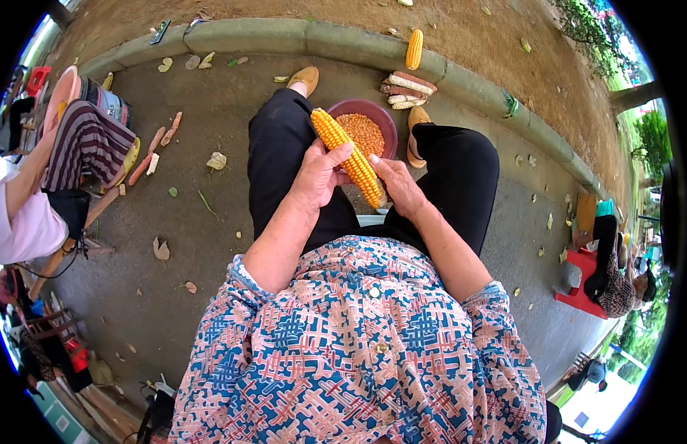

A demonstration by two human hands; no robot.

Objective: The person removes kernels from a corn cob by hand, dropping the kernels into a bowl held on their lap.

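A yellow ear of corn [346, 150] slants between my two hands, its full rows of kernels showing. My left hand [318, 172] grips it from the left, thumb laid across the kernels. From the right, my right hand [396, 183] holds its lower part with the thumb against the side. Beneath the ear, between my feet, stands a maroon basin [391, 123] holding loose corn kernels [365, 132], partly covered by the corn and my hands. Stripped corn cobs [407, 89] lie in a pile beyond the basin, and another yellow ear [414, 50] rests on the curb above them.
A concrete curb [249, 38] curves across the far side. At the left sits a person beside a bucket [111, 105], with several bare cobs [154, 141] on the pavement. Another person is near a red stool [579, 283] at right. Dry leaves lie scattered about.
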